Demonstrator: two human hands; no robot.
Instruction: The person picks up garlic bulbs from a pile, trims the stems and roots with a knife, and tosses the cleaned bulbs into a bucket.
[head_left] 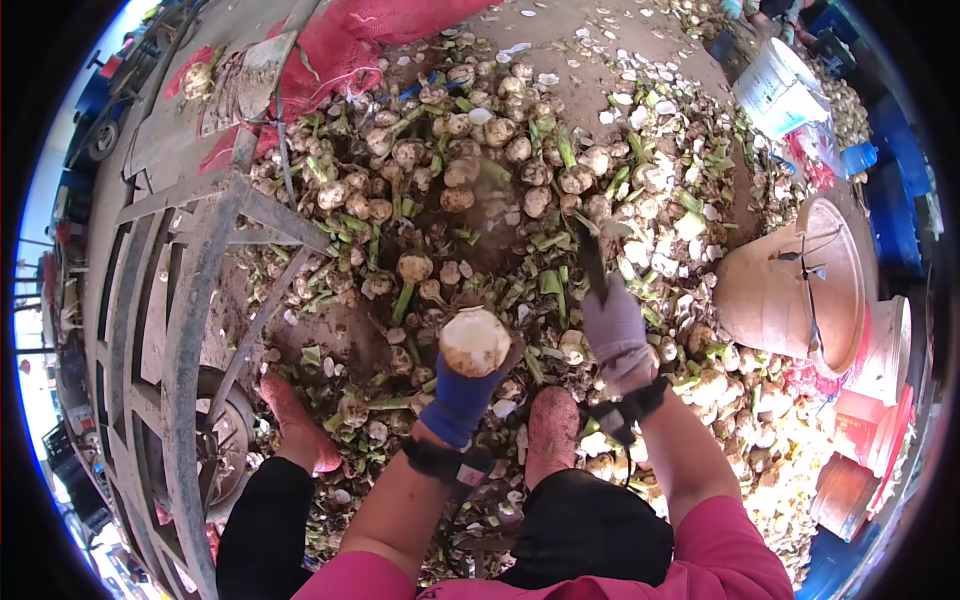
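In the middle of the head view, my left hand, in a blue glove, holds up a large round bulb with a white cut face on top and brown skin below. To the right, my right hand, in a pale grey glove, is closed around the handle of a knife. Its dark blade points away from me, apart from the bulb. Whole bulbs with green stalks lie on the ground beyond both hands, among cut leaves and pale peelings.
A metal cart frame stands at the left, with a red mesh sack behind it. On the right are a tan bucket, a white bucket and red tubs. Part of another person shows at the top right.
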